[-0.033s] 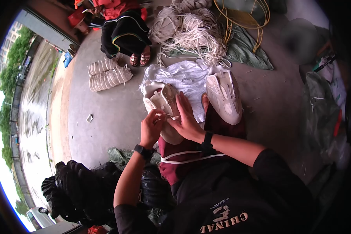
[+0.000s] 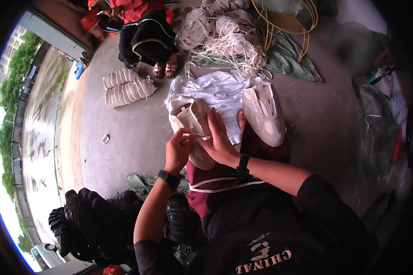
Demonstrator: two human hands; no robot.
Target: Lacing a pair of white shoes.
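A beige sneaker lies across my maroon-trousered left leg, its opening turned away from me. Fingertips of my left hand are pinched together at the lacing, on a white shoelace whose short end points toward my right thumb. My right hand grips the sneaker's right side, fingers stretched along the upper and thumb near the lace end. The fingers' undersides are hidden. A second beige sneaker rests on my right leg, with no hand on it. Two loose white laces lie across my lap.
White cloth is spread beyond the sneakers. A big heap of white laces sits on green sheeting at the back. Tied lace bundles lie on the floor, left. Someone in red sits behind them. Black bags stand lower left.
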